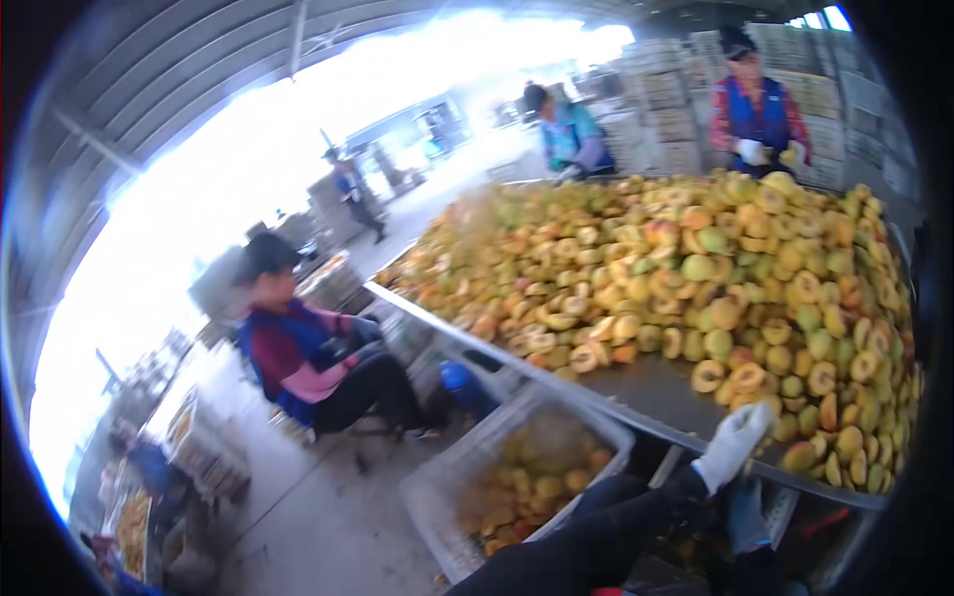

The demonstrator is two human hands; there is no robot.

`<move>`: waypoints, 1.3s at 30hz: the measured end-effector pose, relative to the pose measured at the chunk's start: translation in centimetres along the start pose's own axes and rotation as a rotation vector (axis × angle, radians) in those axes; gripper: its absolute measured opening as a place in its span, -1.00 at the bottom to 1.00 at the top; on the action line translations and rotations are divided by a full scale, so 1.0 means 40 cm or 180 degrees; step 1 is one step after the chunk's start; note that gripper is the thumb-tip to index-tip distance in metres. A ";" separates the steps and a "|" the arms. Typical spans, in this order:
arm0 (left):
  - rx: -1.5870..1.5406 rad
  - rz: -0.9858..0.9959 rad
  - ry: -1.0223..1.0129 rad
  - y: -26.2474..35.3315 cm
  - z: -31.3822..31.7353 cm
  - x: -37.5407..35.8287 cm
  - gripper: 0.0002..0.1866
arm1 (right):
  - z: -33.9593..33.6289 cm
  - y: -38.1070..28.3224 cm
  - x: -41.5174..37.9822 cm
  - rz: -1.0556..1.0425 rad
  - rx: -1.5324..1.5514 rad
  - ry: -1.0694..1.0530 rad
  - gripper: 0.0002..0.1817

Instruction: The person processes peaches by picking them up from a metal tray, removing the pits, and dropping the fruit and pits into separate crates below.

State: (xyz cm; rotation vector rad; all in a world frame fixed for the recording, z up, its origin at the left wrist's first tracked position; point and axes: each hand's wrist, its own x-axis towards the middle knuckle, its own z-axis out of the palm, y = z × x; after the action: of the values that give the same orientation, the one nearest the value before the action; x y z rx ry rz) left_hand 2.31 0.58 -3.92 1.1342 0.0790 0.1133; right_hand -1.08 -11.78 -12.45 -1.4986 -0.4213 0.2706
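Note:
My left hand (735, 447), in a white glove, is at the near edge of the metal table (646, 390), beside the heap of halved yellow-orange fruit (725, 268). Its fingers point up toward the nearest fruit and look pressed together; whatever they may hold is too small to make out. Just below and right of it, under the table edge, my right hand (747, 515) shows in a blue-grey glove. Its fingers are blurred and partly hidden, so its grip cannot be made out.
A white crate (427, 507) of fruit stands on the floor below the table's left edge. A co-worker (308, 348) sits at the left; two more people (760, 109) work behind the heap. Stacked crates (661, 109) stand at the back.

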 end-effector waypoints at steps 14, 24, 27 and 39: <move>-0.0174 0.0032 -0.0337 0.043 -0.041 0.018 -0.62 | -0.018 -0.148 -0.042 0.0638 -0.0203 -0.0214 -0.75; -0.2297 -0.1134 -0.0193 0.132 -0.040 -0.042 -0.59 | 0.014 -0.229 -0.019 -0.0392 -0.2074 -0.0486 -0.51; -0.1771 -0.0524 -0.0218 0.161 -0.107 -0.044 -0.69 | 0.007 -0.257 -0.044 0.0222 -0.2910 -0.0691 -0.54; 0.3601 0.0752 0.2090 0.303 -0.410 -0.070 -0.61 | -0.022 -0.222 -0.069 -0.0282 -0.3317 -0.0017 -0.52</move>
State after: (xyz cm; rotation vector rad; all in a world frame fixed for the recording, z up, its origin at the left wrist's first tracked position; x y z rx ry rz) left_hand -3.04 20.03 0.20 2.1929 0.6562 0.7164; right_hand -3.95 -14.29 -3.92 -2.4829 -0.6838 -0.0454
